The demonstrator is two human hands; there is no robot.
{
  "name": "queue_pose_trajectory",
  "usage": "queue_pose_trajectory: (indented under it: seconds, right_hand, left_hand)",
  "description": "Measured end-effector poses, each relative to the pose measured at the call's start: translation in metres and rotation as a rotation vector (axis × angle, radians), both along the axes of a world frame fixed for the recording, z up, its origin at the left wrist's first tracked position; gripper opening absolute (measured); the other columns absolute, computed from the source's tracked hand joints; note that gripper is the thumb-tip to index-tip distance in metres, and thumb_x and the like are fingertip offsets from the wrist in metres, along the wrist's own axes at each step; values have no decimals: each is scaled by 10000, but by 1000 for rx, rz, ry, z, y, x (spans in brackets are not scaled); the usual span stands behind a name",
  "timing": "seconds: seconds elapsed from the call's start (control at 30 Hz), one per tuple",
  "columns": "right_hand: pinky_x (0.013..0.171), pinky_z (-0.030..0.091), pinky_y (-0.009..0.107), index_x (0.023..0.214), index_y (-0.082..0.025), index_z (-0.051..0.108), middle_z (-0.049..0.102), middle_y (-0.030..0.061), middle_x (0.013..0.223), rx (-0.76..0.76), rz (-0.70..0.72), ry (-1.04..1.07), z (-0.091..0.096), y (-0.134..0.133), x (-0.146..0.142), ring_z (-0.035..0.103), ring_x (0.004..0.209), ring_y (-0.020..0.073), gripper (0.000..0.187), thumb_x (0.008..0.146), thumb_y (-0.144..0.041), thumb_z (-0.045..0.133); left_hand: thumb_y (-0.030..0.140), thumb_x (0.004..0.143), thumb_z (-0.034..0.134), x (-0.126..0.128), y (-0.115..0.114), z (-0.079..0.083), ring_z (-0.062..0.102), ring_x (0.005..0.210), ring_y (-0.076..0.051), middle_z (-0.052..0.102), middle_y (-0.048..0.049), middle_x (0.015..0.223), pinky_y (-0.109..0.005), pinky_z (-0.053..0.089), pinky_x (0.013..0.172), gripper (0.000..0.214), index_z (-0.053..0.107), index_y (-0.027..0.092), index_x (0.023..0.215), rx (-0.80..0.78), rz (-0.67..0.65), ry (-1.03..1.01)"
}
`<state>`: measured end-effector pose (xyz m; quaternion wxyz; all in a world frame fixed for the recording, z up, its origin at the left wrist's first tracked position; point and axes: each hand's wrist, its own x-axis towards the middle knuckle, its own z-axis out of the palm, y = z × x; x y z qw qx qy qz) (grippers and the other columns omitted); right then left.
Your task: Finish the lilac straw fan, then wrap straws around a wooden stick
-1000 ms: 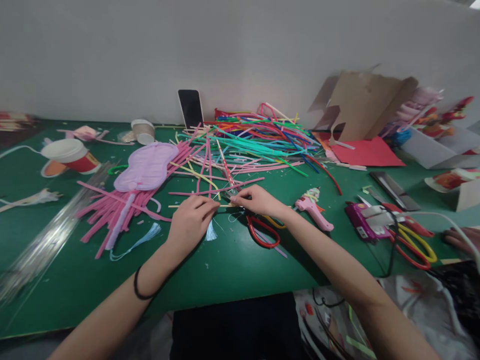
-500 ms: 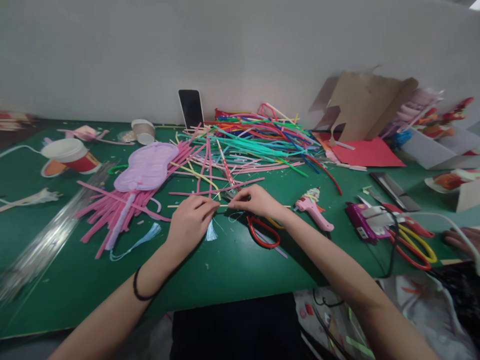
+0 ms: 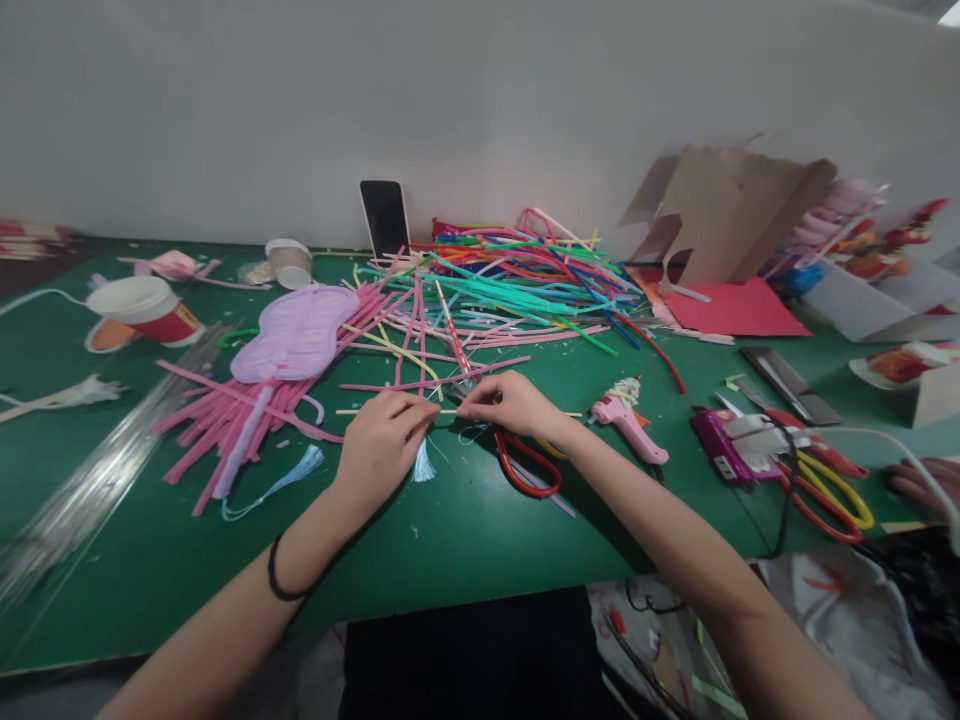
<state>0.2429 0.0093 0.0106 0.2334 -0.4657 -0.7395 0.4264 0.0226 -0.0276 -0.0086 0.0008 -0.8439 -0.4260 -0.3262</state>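
My left hand (image 3: pixel 384 440) and my right hand (image 3: pixel 510 402) are both pinched on a thin wooden stick (image 3: pixel 447 411) that lies level just above the green table (image 3: pixel 465 530). A pale blue tassel (image 3: pixel 424 463) hangs below my left fingers. Red-handled scissors (image 3: pixel 526 462) lie right under my right wrist. Loose pink pipe cleaners (image 3: pixel 225 425) spread to the left, and a heap of mixed coloured ones (image 3: pixel 517 275) lies behind my hands.
A lilac eye mask (image 3: pixel 294 332), paper cups (image 3: pixel 142 308), a phone (image 3: pixel 385 216) against the wall, a pink glue gun (image 3: pixel 628 418), a purple tool (image 3: pixel 724 445), more scissors (image 3: pixel 829 490), red paper (image 3: pixel 731 305) and cardboard (image 3: pixel 731 210). Another person's hand (image 3: pixel 926 482) rests at the right edge.
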Motion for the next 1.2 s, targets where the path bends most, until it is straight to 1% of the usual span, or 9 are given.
queue_pose_trajectory:
  seconds: [0.2, 0.33, 0.47, 0.8, 1.0, 1.1, 1.2]
  right_hand:
    - [625, 427, 267, 839, -176, 773, 740, 47, 803, 49, 34, -42, 4, 0, 3, 622, 691, 139, 244, 813, -403, 686]
    - [619, 411, 262, 842, -181, 774, 737, 42, 800, 80, 48, -44, 3, 0, 4, 615, 702, 137, 226, 808, -388, 692]
    - [596, 392, 255, 842, -173, 771, 727, 35, 759, 79, 44, -48, 0, 0, 3, 590, 660, 125, 227, 808, -383, 690]
    - [596, 387, 251, 853, -178, 766, 730, 31, 774, 69, 30, -48, -2, -2, 3, 583, 657, 119, 240, 806, -400, 687]
    - [588, 369, 260, 872, -186, 768, 719, 33, 771, 72, 31, -61, -4, -1, 2, 557, 648, 117, 305, 815, -468, 668]
    - [575, 356, 260, 881, -189, 769, 714, 35, 779, 75, 38, -53, -2, -2, 3, 539, 647, 118, 351, 807, -515, 662]
    - [580, 358, 259, 894, -196, 770, 715, 40, 816, 108, 43, -53, 1, -4, 2, 530, 658, 120, 359, 814, -525, 652]
  left_hand:
    - [210, 930, 535, 1, 0, 0, 604, 864, -207, 707, -63, 908, -345, 481, 765, 196, 727, 201, 973, 7, 1, -5]
    - [210, 928, 536, 1, 0, -1, 604, 858, -207, 705, -65, 912, -347, 484, 769, 195, 726, 198, 970, 9, -9, -5]
    - [213, 928, 537, 1, 1, -1, 602, 858, -209, 705, -65, 910, -345, 486, 766, 193, 724, 189, 968, 5, -5, 0]
    - [230, 930, 524, 2, 1, -1, 611, 864, -212, 704, -66, 917, -350, 486, 770, 208, 727, 208, 972, -13, 1, -1]
    - [218, 928, 535, 0, 2, -3, 602, 859, -211, 702, -60, 913, -349, 483, 761, 187, 716, 200, 968, 3, -7, 2]
    - [216, 929, 534, 0, 2, -2, 599, 856, -210, 701, -57, 910, -348, 481, 762, 182, 712, 201, 963, 2, -1, 9]
    - [212, 928, 534, 0, 3, -2, 602, 858, -213, 697, -60, 907, -350, 480, 763, 180, 709, 196, 964, 3, -5, 12]
